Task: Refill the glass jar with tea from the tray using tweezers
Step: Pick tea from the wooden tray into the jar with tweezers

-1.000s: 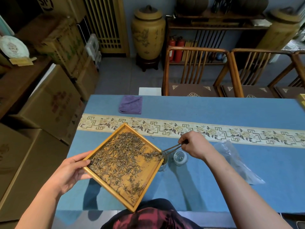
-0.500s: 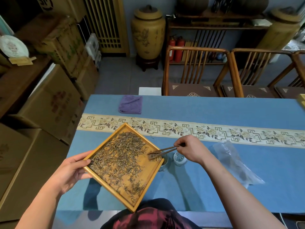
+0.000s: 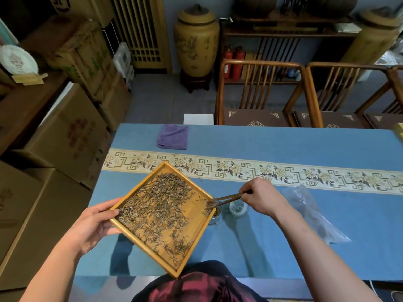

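— What's different from a moment ago?

— The right hand (image 3: 260,196) has drawn the wooden tweezers (image 3: 225,199) back. A second ago their tips were dipped at the mouth of the glass jar (image 3: 216,215); half a second ago they lay further left over the tea. Now the tips sit at the right corner of the bamboo tray (image 3: 197,238), closed on a small tuft of tea leaves (image 3: 156,205) right by the rim. It looks like one load went in and the next is being picked.

— And the hands?

— The right one pinches the tweezers' far end between thumb and fingers. The left hand (image 3: 96,223) grips the tray's left corner, thumb over the rim, holding it tilted above the blue tablecloth (image 3: 283,247).

— Where's the jar?

— Just beyond the tray's right corner, partly hidden under it, with dark leaves showing inside. How full it is I can't tell. Its glass lid (image 3: 238,209) lies just right of it.

— Room to work?

— The transfer is short but tight: the rim overhangs the jar, so leaves could snag or spill there. The lid sits close under the right wrist. A clear plastic bag (image 3: 314,214) lies further right, a purple cloth (image 3: 173,136) well away at the far side.
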